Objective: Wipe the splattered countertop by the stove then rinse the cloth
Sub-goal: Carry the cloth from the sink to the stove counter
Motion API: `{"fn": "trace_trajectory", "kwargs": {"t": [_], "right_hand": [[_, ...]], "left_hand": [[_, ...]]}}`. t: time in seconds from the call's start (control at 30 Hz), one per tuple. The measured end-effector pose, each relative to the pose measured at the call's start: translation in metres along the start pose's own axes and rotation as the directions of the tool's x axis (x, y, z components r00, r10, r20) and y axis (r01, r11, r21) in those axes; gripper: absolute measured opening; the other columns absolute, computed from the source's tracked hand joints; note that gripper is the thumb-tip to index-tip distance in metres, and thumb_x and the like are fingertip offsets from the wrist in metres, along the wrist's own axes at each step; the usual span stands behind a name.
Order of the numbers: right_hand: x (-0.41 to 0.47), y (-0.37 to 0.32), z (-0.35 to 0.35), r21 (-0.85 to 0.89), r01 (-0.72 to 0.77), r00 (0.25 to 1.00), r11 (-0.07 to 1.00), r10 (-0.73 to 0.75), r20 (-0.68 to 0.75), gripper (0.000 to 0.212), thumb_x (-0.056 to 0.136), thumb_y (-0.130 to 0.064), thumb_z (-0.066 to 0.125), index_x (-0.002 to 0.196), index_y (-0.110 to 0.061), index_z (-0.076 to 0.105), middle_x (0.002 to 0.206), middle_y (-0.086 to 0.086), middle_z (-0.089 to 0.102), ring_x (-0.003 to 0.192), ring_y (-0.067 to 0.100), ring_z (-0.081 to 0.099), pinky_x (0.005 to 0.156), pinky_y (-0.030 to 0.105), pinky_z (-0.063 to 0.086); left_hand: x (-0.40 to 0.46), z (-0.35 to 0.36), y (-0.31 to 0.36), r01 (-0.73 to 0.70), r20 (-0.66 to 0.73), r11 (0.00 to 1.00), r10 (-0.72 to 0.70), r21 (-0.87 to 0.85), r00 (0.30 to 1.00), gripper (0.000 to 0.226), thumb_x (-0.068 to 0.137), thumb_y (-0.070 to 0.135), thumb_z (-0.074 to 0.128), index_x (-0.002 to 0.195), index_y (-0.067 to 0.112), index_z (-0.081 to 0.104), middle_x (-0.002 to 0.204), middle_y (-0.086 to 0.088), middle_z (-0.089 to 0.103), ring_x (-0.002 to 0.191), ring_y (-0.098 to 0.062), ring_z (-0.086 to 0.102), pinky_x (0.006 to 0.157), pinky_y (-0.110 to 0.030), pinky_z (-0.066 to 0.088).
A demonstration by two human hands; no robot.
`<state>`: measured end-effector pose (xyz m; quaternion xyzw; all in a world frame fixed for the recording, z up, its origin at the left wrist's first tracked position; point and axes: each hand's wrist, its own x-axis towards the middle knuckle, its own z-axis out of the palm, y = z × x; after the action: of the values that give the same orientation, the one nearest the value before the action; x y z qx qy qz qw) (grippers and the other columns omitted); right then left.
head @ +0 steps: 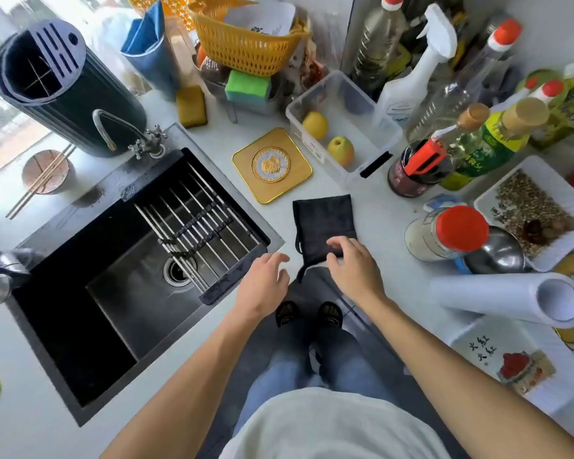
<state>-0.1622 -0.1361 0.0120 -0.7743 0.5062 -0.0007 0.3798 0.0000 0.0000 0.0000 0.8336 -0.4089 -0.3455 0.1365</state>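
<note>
Person wears pale cream top [328, 425], lower centre of frame; blue jeans [312, 362] above it; dark open-toed slippers [309, 314]. Forearms bare, no sleeves visible.

matt black cloth [323, 223], brushed-metal sink [140, 260]

a folded black cloth [323, 223] lies flat on the white table [371, 207] beside the dark steel sink [130, 260]; the right hand [355, 266] rests its fingers on the cloth's near edge; the left hand [265, 286] hovers open just beside it
</note>
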Motion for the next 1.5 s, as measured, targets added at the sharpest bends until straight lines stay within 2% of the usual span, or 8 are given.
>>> {"fn": "trace_trajectory", "kwargs": {"t": [0.2, 0.37, 0.53, 0.77, 0.97, 1.1, 1.3, 1.5], "right_hand": [[0.051, -0.006, 0.047, -0.37, 0.133, 0.991, 0.919, -0.12, 0.057, 0.087, 0.1, -0.054, 0.058, 0.167, -0.012, 0.02, 0.176, 0.012, 0.012, 0.164, 0.03, 0.004, 0.131, 0.051, 0.017], [0.059, 0.012, 0.079, -0.466, 0.134, 0.991, 0.875, -0.127, 0.047, 0.11, 0.095, -0.074, 0.05, 0.168, -0.013, -0.006, 0.177, 0.013, -0.009, 0.164, 0.031, -0.009, 0.132, 0.056, 0.003], [0.059, 0.023, 0.085, -0.49, 0.173, 0.975, 0.855, -0.22, -0.04, 0.096, 0.101, -0.067, 0.047, 0.169, -0.012, 0.007, 0.177, 0.015, 0.003, 0.164, 0.033, 0.002, 0.13, 0.056, 0.007], [0.067, 0.017, 0.063, -0.325, 0.205, 0.951, 0.923, -0.266, -0.156, 0.05, 0.1, -0.011, 0.067, 0.149, -0.011, 0.058, 0.162, 0.012, 0.047, 0.155, 0.031, 0.039, 0.124, 0.057, 0.033], [0.045, 0.013, 0.004, 0.178, 0.033, 0.997, 0.983, -0.02, -0.075, 0.026, 0.107, -0.028, 0.058, 0.129, -0.016, 0.065, 0.11, 0.001, 0.076, 0.104, 0.028, 0.069, 0.077, 0.03, 0.045], [-0.004, 0.036, -0.022, 0.39, -0.14, 0.99, 0.91, 0.139, 0.03, 0.016, 0.093, -0.032, 0.075, 0.104, -0.023, 0.069, 0.09, -0.009, 0.074, 0.088, 0.012, 0.067, 0.071, 0.019, 0.048], [-0.086, 0.083, -0.029, 0.337, -0.268, 0.962, 0.903, 0.229, 0.15, 0.021, 0.082, -0.023, 0.082, 0.096, -0.03, 0.068, 0.086, -0.015, 0.075, 0.081, 0.001, 0.068, 0.065, 0.008, 0.047], [-0.153, 0.119, -0.007, 0.215, -0.431, 0.902, 0.877, 0.424, 0.077, 0.02, 0.088, -0.022, 0.07, 0.097, -0.035, 0.058, 0.081, -0.017, 0.067, 0.079, 0.017, 0.064, 0.061, 0.021, 0.044]], "left_hand": [[0.048, 0.012, -0.007, -0.189, 0.022, 0.935, 0.192, 0.299, 0.981, 0.082, 0.103, 0.041, 0.05, 0.17, 0.005, 0.018, 0.181, -0.016, 0.004, 0.169, -0.033, -0.004, 0.136, -0.042, 0.003], [0.058, 0.031, -0.025, -0.252, 0.08, 0.909, 0.239, 0.331, 0.968, 0.09, 0.102, 0.052, 0.039, 0.172, 0.008, 0.003, 0.18, -0.01, -0.009, 0.167, -0.026, -0.016, 0.137, -0.042, -0.003], [0.062, 0.042, -0.035, -0.261, 0.05, 0.895, 0.261, 0.361, 0.964, 0.092, 0.102, 0.057, 0.037, 0.172, 0.01, -0.002, 0.179, -0.009, -0.015, 0.166, -0.024, -0.02, 0.134, -0.036, -0.012], [0.061, 0.037, -0.028, -0.252, 0.077, 0.886, 0.241, 0.39, 0.967, 0.091, 0.105, 0.055, 0.037, 0.171, 0.007, -0.004, 0.179, -0.011, -0.016, 0.166, -0.027, -0.02, 0.133, -0.037, -0.014], [0.043, 0.016, -0.004, -0.228, 0.075, 0.935, 0.215, 0.271, 0.974, 0.075, 0.106, 0.036, 0.052, 0.17, 0.009, 0.022, 0.18, -0.013, 0.01, 0.169, -0.029, 0.003, 0.137, -0.039, 0.01], [-0.002, 0.018, 0.005, -0.219, 0.019, 0.961, 0.219, 0.167, 0.975, 0.044, 0.104, 0.027, 0.055, 0.147, 0.016, 0.058, 0.161, -0.006, 0.051, 0.155, -0.027, 0.039, 0.125, -0.039, 0.036], [-0.065, 0.042, -0.02, -0.262, 0.255, 0.942, 0.206, 0.21, 0.945, 0.032, 0.104, 0.026, 0.053, 0.131, 0.023, 0.07, 0.136, 0.006, 0.069, 0.132, -0.02, 0.059, 0.107, -0.031, 0.049], [-0.071, 0.045, -0.057, -0.214, 0.535, 0.898, -0.028, 0.384, 0.844, 0.025, 0.103, 0.03, 0.048, 0.119, 0.027, 0.066, 0.123, 0.0, 0.073, 0.117, -0.026, 0.067, 0.087, -0.034, 0.048]]}}
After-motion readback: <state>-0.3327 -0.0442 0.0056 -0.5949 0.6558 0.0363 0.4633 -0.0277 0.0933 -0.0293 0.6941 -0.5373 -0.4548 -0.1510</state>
